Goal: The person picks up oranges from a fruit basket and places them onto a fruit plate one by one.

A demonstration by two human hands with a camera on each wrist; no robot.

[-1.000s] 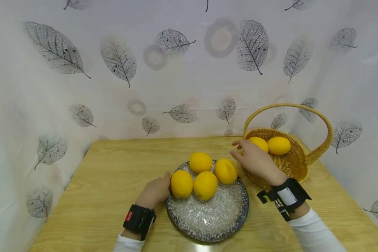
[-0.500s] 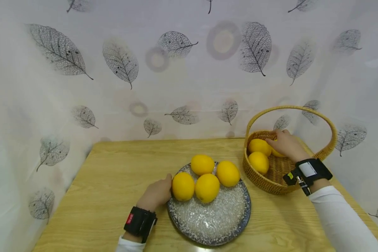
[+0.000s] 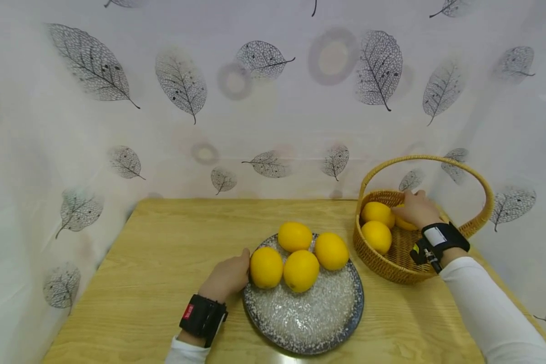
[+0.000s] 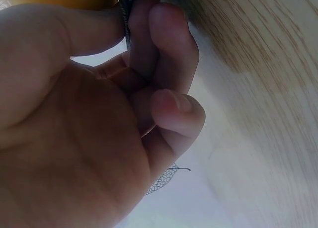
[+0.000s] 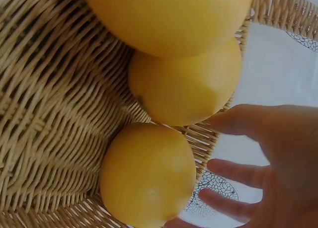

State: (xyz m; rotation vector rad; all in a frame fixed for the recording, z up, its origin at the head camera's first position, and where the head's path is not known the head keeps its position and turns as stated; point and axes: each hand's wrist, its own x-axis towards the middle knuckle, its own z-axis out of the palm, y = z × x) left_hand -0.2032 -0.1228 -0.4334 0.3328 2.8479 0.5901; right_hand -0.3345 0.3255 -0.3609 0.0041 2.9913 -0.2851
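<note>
Several yellow lemons (image 3: 302, 271) sit together on the back part of a round speckled grey plate (image 3: 309, 318) with a dark rim. My left hand (image 3: 227, 277) pinches the plate's left rim between thumb and fingers; the left wrist view shows the rim's dark edge (image 4: 127, 19) in that pinch. To the right, a wicker basket (image 3: 391, 273) contains three lemons. Over the rightmost one (image 5: 148, 173), at the basket's back, is my right hand (image 3: 419, 210). Its fingers are spread and fairly straight in the right wrist view, with fingertips right beside the lemon.
The basket's tall arched handle (image 3: 405, 158) stands upright, above my right hand. Both things rest on a wooden table (image 3: 173, 247). A pale leaf-patterned curtain (image 3: 273, 111) hangs behind the table and along its sides.
My right hand has moved right, from the basket's left side to the rightmost lemon, uncovering a lemon at the basket's front left. My left hand stays at the plate's rim.
</note>
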